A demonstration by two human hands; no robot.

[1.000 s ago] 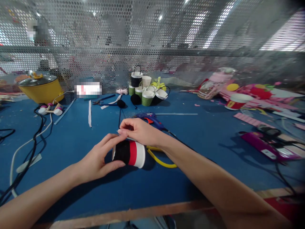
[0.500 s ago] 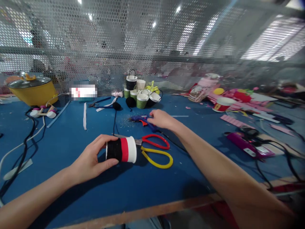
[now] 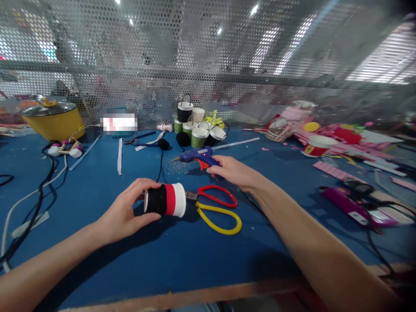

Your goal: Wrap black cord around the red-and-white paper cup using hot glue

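Observation:
My left hand (image 3: pixel 130 210) is wrapped round a paper cup (image 3: pixel 170 199) lying on its side, its wall banded in black, red and white. A strand of black yarn (image 3: pixel 160 167) runs from near the cup to a small black ball of yarn (image 3: pixel 163 144). My right hand (image 3: pixel 232 171) grips the handle of a blue glue gun (image 3: pixel 196 154) with an orange trigger, its nozzle pointing left. A clear glue stick (image 3: pixel 237 143) sticks out of its back end. Between the hands lie scissors (image 3: pixel 221 216) with one red and one yellow handle, their blades partly behind the cup.
Small green, black and white cups (image 3: pixel 199 136) stand grouped at the back. At the far left is a yellow pot (image 3: pixel 53 123) with a lid. A purple packet (image 3: pixel 354 208), cables and pink craft scraps lie to the right. A perforated metal screen (image 3: pixel 162 56) closes the back.
My right hand has shifted its grip to the glue gun's handle and raised it, the glue stick now slanting up behind. The left hand still holds the cup. The view has turned slightly left.

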